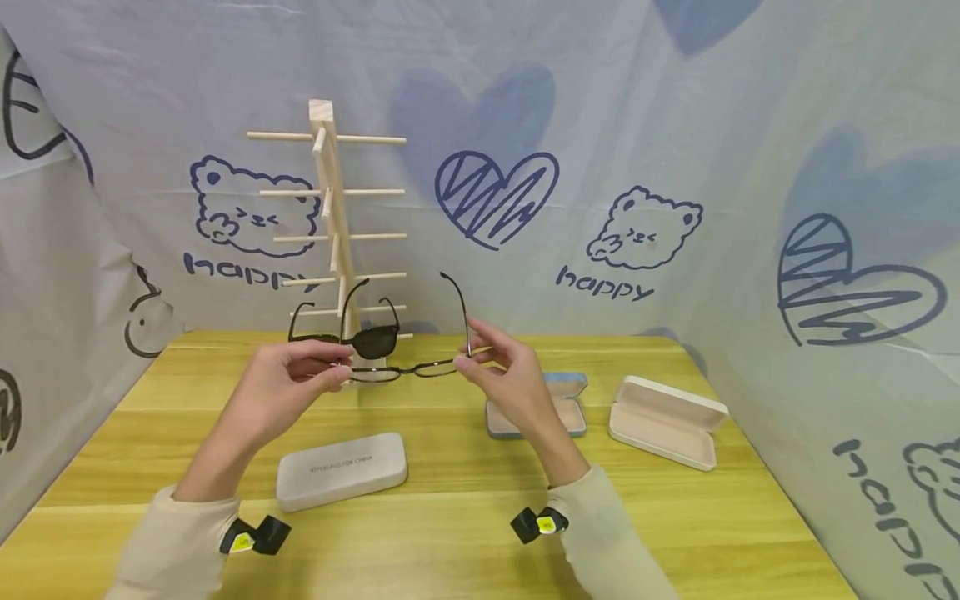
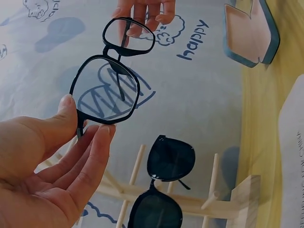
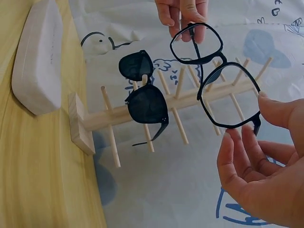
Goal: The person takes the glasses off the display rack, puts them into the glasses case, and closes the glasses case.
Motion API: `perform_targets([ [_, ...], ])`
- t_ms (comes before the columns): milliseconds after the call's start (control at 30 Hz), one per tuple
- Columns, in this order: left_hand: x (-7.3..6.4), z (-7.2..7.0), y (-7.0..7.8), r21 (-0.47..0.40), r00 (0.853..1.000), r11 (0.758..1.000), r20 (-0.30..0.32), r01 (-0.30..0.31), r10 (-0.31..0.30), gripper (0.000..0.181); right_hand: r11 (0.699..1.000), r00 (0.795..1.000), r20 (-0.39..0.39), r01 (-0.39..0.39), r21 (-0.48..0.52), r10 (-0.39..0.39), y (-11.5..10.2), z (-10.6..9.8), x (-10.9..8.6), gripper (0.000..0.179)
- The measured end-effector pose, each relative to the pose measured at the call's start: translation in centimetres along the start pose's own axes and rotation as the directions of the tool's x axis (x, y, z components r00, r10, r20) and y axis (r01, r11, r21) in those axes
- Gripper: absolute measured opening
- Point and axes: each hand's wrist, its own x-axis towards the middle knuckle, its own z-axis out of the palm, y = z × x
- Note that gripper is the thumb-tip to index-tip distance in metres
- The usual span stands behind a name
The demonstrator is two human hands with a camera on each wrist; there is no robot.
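Both hands hold one pair of black-framed clear eyeglasses (image 1: 407,370) in the air, temples unfolded and pointing toward the rack. My left hand (image 1: 296,379) pinches the frame's left end between thumb and fingers. At the other end, the right hand (image 1: 510,371) pinches the hinge area the same way; its grip shows closely in the right wrist view. Behind the eyeglasses, a pair of dark sunglasses (image 3: 148,103) rests on a low peg of the wooden display rack (image 1: 335,225). In the head view the left hand partly covers the sunglasses.
A closed white glasses case (image 1: 342,471) lies on the wooden table (image 1: 450,533) at front left. An open blue case (image 1: 567,408), partly behind the right forearm, and an open white case (image 1: 667,421) stand on the right. Printed cloth (image 1: 495,108) hangs behind the table.
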Motion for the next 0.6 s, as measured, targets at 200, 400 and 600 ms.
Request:
perform_targets([
  [200,0.1,1.1,-0.1,-0.06,1.0,0.998,0.007,-0.002,0.002,0.051,0.999,1.0,-0.011,-0.02,-0.026,0.019,0.6,-0.6,-0.5,0.06],
  [400,0.3,2.1,-0.3,-0.087,0.999,0.996,0.021,0.025,-0.023,0.069,0.998,1.0,-0.013,-0.017,-0.055,0.016,1.4,-1.0,-0.9,0.059],
  [600,0.2,2.9,-0.4,-0.068,0.998,0.997,0.036,0.047,-0.044,0.069,0.996,1.0,-0.005,-0.026,-0.082,0.026,1.8,-1.4,-1.3,0.059],
])
